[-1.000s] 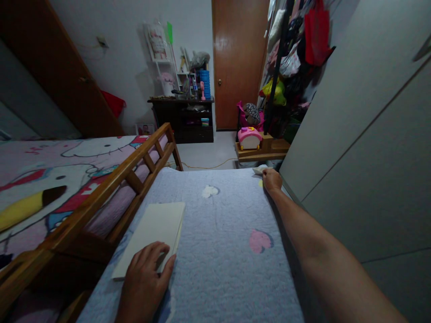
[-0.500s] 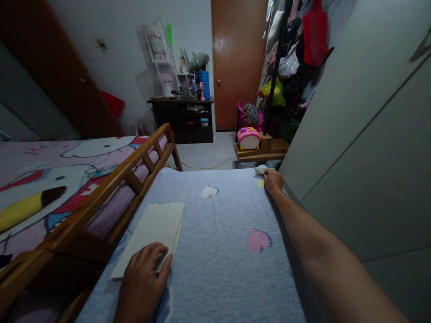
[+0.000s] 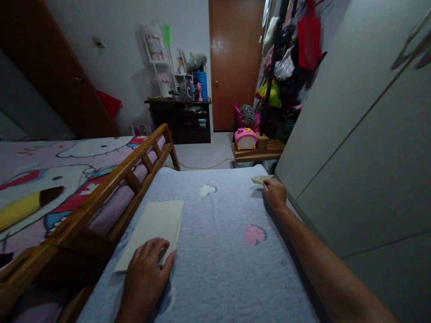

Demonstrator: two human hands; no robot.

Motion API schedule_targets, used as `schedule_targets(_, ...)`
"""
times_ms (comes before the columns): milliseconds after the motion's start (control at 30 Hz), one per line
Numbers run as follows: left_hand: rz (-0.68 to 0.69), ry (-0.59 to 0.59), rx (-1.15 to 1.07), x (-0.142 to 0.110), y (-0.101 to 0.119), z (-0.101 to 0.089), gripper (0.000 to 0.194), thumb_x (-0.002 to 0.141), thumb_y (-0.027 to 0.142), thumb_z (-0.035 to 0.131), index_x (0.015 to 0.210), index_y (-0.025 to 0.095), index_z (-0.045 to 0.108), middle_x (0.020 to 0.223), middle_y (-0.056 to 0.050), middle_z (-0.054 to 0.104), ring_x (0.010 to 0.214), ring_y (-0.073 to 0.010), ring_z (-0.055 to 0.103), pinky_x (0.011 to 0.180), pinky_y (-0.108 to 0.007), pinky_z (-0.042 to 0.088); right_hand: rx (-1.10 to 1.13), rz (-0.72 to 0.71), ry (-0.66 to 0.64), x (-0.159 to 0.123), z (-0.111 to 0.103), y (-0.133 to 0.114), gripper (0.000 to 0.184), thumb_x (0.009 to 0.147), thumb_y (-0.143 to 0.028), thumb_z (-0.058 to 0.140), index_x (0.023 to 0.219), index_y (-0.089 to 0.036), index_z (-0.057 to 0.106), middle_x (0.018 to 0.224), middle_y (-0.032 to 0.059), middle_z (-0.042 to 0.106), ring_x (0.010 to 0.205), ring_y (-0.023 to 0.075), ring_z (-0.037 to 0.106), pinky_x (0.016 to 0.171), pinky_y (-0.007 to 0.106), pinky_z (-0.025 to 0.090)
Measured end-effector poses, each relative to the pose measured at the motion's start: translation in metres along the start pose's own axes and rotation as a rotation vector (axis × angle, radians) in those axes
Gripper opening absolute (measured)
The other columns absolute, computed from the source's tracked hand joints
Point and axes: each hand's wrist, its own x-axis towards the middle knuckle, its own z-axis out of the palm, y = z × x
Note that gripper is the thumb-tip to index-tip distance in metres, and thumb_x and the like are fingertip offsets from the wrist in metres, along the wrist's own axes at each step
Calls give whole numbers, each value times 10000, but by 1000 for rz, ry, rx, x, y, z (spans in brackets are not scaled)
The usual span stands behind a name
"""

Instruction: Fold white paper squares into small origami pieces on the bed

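Note:
My left hand [image 3: 147, 271] rests on the near end of a thick white paper pad [image 3: 155, 224], fingers slightly bent on its top and thumb apart by its right edge. The pad lies flat on a pale blue quilted bed cover [image 3: 215, 269]. Far forward, close to the right edge of the bed, my right hand [image 3: 275, 193] pinches a small folded piece of off-white paper [image 3: 260, 179]. This paper points left and is held just above the cover, with a shadow beneath it. Its exact shape is too small to make out.
A wooden bed rail [image 3: 134, 163] runs along the left, with another patterned bed [image 3: 74, 175] beyond it. A pale wardrobe [image 3: 336, 157] stands close on the right. Past the bed's foot are a dark cabinet [image 3: 198, 134], a door [image 3: 235, 58] and a pink toy case [image 3: 246, 139].
My right hand has lifted slightly and come a little nearer with the folded paper, now showing more of it. My left hand stays on the pad. The view has shifted slightly.

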Motion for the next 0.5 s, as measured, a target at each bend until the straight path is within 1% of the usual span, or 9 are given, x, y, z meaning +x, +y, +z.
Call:
schedule_targets(200,-24,-9,-28,0,2,-3,279,897,445,499,921,199,628,996,-95,674,977,-285,606,910,-435,453,-21,40,0,-31,-11,-2,267,907,-229,511,1034,-165,737,1035,106,716,909,225,641,799,298,437)
schedule_targets(367,-30,-16,-39,2,3,-6,301,892,457,489,901,191,629,978,-99,672,964,-287,606,906,-437,446,-43,58,-25,-59,-19,4,250,925,-228,509,1014,-176,736,1035,93,714,907,212,639,790,284,429)
schedule_targets(500,-31,-27,-26,3,2,-4,313,902,463,467,915,193,625,992,-100,670,962,-282,599,912,-436,436,-63,68,-44,-76,-21,10,246,938,-232,516,1037,-162,729,1036,102,710,911,210,638,792,278,420)
